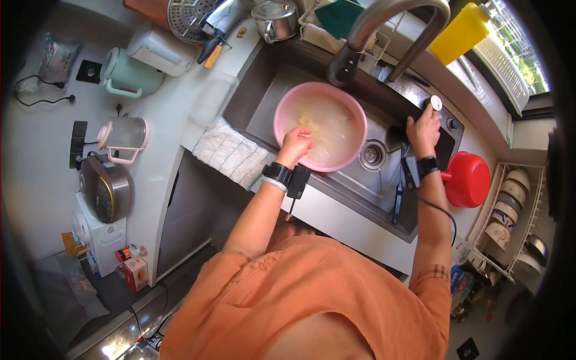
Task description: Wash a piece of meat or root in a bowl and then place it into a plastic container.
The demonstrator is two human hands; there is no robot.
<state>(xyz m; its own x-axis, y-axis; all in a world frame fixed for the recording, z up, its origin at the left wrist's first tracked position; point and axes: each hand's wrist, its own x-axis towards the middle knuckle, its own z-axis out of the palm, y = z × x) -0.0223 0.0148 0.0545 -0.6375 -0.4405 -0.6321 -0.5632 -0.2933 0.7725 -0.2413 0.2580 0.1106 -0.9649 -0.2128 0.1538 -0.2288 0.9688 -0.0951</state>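
Note:
A pink plastic basin (282, 101) stands in the dark sink (270, 96), holding cloudy water with yellowish bits (309, 123) in it. Over the basin's near left part is my left hand (295, 145), its fingers curled close to the yellowish bits. Whether anything is pinched in them is not clear. My right hand (424, 130) reaches to the sink's back right corner, fingertips at a round knob (435, 103) with a shiny top. The thumb is apart from the knob, and the grip is partly hidden. Straps and small devices sit on both wrists.
A gooseneck faucet (344, 67) arches above the basin. The drain strainer (373, 154) and black-handled utensils (398, 193) lie to its right. A red dipper (468, 180) rests beside the sink, near a dish rack (513, 216). A striped towel (231, 153) covers the left front edge.

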